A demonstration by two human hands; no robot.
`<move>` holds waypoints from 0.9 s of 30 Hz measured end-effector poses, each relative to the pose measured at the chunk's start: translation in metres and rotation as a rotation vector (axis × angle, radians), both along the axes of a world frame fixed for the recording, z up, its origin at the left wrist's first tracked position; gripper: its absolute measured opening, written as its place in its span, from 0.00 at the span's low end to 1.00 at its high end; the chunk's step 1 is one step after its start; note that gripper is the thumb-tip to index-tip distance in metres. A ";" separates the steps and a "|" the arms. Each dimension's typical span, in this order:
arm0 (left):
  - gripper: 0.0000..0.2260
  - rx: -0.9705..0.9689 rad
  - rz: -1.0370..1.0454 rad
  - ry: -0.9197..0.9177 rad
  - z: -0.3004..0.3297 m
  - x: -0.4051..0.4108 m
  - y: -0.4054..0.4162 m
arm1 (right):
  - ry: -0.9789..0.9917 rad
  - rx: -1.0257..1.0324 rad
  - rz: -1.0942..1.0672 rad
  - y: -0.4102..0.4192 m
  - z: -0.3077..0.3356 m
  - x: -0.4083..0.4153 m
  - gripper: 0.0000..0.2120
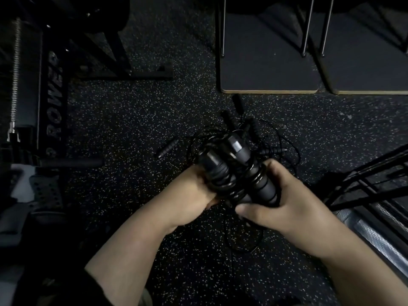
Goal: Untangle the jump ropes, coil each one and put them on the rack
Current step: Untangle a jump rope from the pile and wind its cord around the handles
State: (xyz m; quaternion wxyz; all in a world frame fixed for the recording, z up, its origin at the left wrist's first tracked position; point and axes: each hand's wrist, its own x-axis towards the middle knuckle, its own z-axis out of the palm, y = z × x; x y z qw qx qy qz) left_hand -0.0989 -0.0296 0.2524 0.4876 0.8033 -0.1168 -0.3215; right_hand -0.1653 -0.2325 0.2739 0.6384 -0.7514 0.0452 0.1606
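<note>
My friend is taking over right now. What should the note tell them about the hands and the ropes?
Left hand: grip shut on the coiled jump rope.
Right hand: grip shut on the same bundle, cord wound round its two thick handles.
Tangled ropes: still a heap on the floor behind the hands, with one handle lying to the left.
Rack: lower right, no rope seen on it.
Done: one rope nearly coiled.
Left: rack it, untangle and coil the rest.

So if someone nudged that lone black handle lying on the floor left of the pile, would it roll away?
The loose handle looks round and ribbed, so it would probably roll a little sideways. The speckled floor looks like grippy rubber, which should stop it quickly. Whether a cord still ties it to the tangled ropes is too dark to tell.
</note>
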 end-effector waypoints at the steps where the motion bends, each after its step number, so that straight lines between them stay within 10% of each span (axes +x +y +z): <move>1: 0.14 0.027 -0.008 0.016 0.001 0.001 -0.005 | -0.015 -0.007 -0.060 0.000 -0.001 0.001 0.23; 19: 0.07 0.388 -0.241 -0.443 0.006 -0.010 -0.017 | 0.008 -0.482 -0.235 -0.007 -0.017 0.005 0.13; 27: 0.04 0.306 -0.284 -0.590 0.010 -0.002 -0.006 | 0.192 -0.699 0.014 -0.004 -0.011 0.006 0.28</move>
